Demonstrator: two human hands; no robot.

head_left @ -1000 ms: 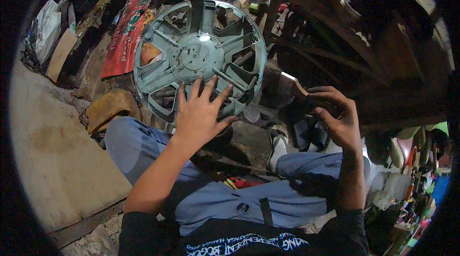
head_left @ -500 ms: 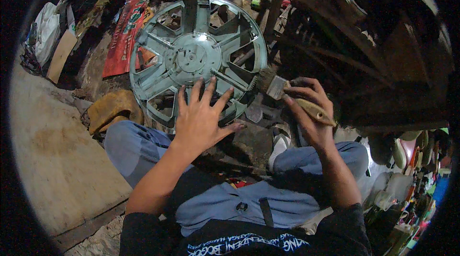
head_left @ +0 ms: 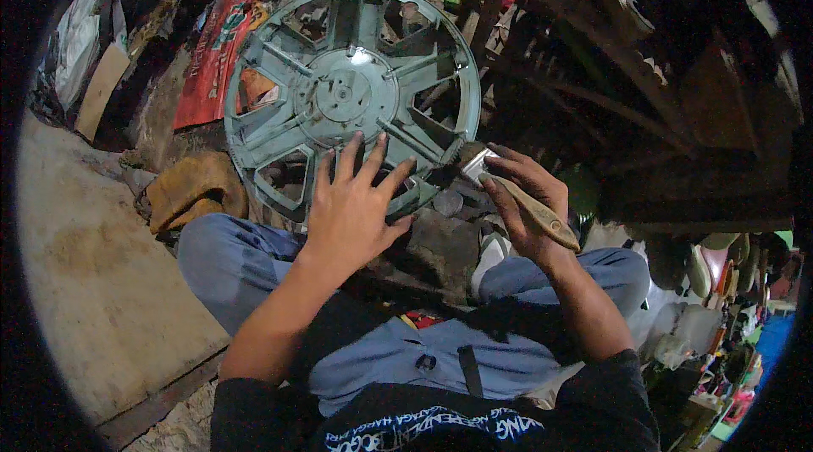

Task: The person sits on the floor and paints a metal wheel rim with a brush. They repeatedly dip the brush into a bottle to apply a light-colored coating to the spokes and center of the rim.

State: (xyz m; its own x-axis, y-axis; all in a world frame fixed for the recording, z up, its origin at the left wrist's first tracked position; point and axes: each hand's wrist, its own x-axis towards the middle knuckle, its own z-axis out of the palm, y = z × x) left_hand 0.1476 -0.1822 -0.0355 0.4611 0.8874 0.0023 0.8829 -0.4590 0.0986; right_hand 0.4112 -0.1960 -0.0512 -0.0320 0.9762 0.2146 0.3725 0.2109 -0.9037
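A round grey-green wheel cover [head_left: 342, 96] with wide spokes lies in front of my crossed legs. My left hand [head_left: 345, 211] spreads its fingers over the near part, fingertips against the surface below the hub; the palm hides some of the rim. In my right hand [head_left: 544, 184] is a flat paintbrush [head_left: 535, 217] with a pale wooden handle and a metal ferrule. Fingers and thumb pinch it where the handle meets the metal. Its dark bristles reach the cover's right rim and appear to touch it.
A red printed sheet [head_left: 206, 75] lies left of the cover, and a crumpled brown-yellow cloth [head_left: 193, 191] sits by my left knee. A wooden board [head_left: 110, 274] fills the left side. Dark timber beams [head_left: 627, 105] stand at the right; mixed items [head_left: 711, 342] crowd the lower right.
My right hand and the paintbrush have shifted left and slightly down, so the bristles meet the rim. The left hand stays nearly in place on the wheel cover.
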